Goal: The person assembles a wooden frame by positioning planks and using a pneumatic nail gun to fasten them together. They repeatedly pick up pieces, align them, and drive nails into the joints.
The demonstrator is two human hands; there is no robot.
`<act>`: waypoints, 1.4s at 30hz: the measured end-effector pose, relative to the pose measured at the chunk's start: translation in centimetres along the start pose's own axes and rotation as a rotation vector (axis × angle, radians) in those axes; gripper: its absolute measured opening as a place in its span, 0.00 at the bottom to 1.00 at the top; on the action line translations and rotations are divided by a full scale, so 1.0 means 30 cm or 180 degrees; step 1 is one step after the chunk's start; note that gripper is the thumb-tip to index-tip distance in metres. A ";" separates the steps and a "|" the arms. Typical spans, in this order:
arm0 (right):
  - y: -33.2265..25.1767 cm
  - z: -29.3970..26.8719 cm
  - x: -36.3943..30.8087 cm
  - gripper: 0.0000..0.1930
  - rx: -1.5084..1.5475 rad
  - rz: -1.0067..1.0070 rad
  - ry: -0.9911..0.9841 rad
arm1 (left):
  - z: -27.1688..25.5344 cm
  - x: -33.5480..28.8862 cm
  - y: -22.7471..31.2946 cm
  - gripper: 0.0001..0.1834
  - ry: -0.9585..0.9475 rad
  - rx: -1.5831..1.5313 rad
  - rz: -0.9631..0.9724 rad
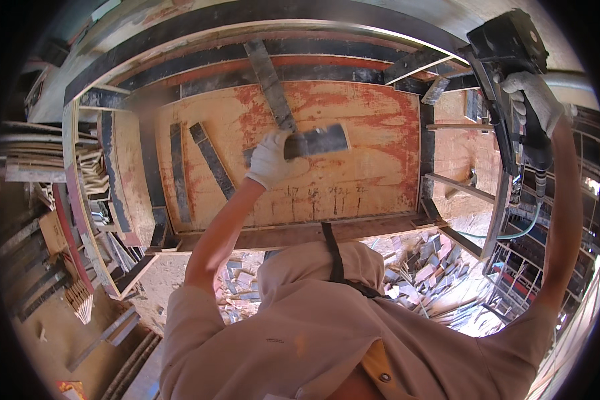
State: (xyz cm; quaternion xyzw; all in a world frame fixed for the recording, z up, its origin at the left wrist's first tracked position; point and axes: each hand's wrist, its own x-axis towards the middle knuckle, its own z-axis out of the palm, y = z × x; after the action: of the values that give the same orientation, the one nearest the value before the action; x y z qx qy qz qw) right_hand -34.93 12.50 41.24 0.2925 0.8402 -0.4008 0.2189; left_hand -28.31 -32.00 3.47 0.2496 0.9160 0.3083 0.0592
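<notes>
My left hand (pixel 271 159), in a white work glove, is closed around a short dark strip of board (pixel 328 139). It holds the strip level above a wide wooden panel (pixel 360 180) stained with red. A longer dark strip (pixel 268 73) slants from the frame's far side down to my left hand. Off to the right, my gloved right hand (pixel 543 103) grips a black nail gun (pixel 507 43), raised by the frame's right end. A thin pale green hose (pixel 532 223) runs down from the tool's handle. The nail gun's tip is hard to make out.
Two loose dark strips lie on the panel's left, one of them a slanted strip (pixel 211 159). A wooden frame (pixel 501 200) with crosspieces surrounds the panel. Wood scraps (pixel 433 273) litter the floor below. Boards (pixel 37 157) are stacked at left, and a metal rack (pixel 513 273) stands at right.
</notes>
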 end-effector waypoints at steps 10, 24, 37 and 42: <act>0.070 -0.030 0.050 0.09 0.0000 -0.0287 -0.0067 | -0.239 0.288 -0.042 0.44 0.0608 -0.3782 -0.0645; 0.145 -0.046 0.030 0.05 -0.0141 -0.0394 0.0143 | -0.178 0.427 0.048 0.40 0.0320 -0.3865 -0.0593; 0.171 0.027 0.082 0.08 -0.0072 -0.0203 0.0775 | 0.003 -0.009 -0.152 0.47 -0.0137 -0.0658 -0.2998; 0.138 -0.011 -0.024 0.06 0.0228 0.0267 0.0220 | 0.092 0.143 -0.129 0.62 0.0252 0.1328 -0.2405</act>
State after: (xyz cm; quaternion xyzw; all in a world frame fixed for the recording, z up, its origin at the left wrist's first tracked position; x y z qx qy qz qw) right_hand -31.69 14.63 39.61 0.3488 0.8193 -0.4107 0.1959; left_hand -32.94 -31.04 -0.85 -0.1086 0.9873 0.0825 0.0811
